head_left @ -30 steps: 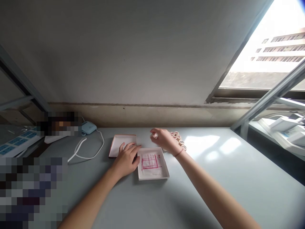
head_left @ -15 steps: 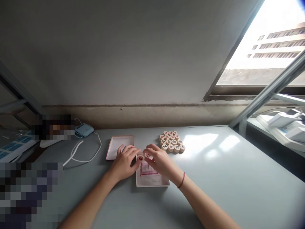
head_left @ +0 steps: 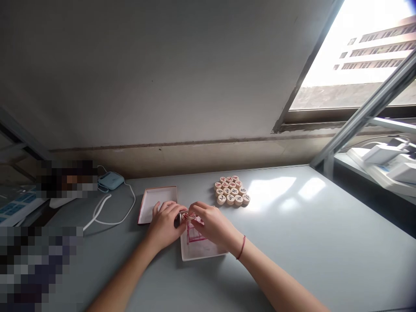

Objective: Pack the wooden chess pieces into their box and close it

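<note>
My left hand rests at the left rim of a shallow white box. Its thumb and fingertips curl around a round wooden Chinese chess piece with a red character, at the box's far left corner. My right hand is over the box, thumb and fingers pinched on a second red-marked piece, close beside the first and partly hidden by the fingers. Pink lines like a grid show inside the box. Beyond the right hand, several more chess pieces stand in stacked rows, with red and black characters.
Behind my left hand lies the open white lid with a reddish edge. A light blue device and a white cable lie at the left. The wall bounds the desk's back; a metal frame rises at the right.
The right hand's fingertips have lowered and closed in towards the left hand, so its piece shows less. The whole view has shifted slightly.
</note>
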A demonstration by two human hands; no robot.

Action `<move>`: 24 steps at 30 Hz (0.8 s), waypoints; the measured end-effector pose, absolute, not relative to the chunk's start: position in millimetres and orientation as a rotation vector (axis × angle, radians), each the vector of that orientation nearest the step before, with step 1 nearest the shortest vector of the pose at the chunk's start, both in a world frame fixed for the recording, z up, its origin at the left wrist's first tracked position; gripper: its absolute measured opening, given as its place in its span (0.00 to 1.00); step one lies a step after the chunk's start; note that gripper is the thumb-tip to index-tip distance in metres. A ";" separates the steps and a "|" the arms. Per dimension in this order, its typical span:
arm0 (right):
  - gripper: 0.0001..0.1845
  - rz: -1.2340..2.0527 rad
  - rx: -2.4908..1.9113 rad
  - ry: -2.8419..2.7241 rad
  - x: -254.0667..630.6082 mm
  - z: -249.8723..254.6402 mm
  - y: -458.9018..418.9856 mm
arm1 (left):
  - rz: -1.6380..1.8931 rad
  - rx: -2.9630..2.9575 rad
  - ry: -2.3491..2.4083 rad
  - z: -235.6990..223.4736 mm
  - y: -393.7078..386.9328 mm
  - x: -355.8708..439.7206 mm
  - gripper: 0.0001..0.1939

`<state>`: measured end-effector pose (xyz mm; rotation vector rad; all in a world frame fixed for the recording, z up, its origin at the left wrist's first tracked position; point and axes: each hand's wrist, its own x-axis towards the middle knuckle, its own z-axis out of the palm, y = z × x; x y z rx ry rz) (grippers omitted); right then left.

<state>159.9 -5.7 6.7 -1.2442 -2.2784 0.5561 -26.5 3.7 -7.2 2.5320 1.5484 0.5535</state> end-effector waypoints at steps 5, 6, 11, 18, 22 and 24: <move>0.11 0.446 -1.205 -2.315 154.8 -7.7 -4.0 | 0.538 2.539 1.549 -6.2 3.4 -26.2 0.12; 0.10 0.421 -1.199 -2.317 154.0 -10.1 -3.5 | 0.535 2.543 1.546 -5.9 3.6 -26.2 0.12; 0.08 0.353 -1.203 -2.332 151.6 -9.4 -1.8 | 0.528 2.566 1.523 -5.6 4.8 -26.7 0.12; 0.11 0.457 -1.186 -2.296 157.3 3.0 -5.0 | 0.505 2.573 1.522 -4.7 4.0 -25.8 0.17; 0.11 0.411 -1.474 -2.103 183.4 14.4 15.7 | 0.494 2.582 1.504 -3.3 3.4 -25.1 0.12; 0.12 0.288 -1.747 -1.969 201.0 22.9 36.6 | 0.494 2.578 1.495 -3.0 2.9 -24.9 0.11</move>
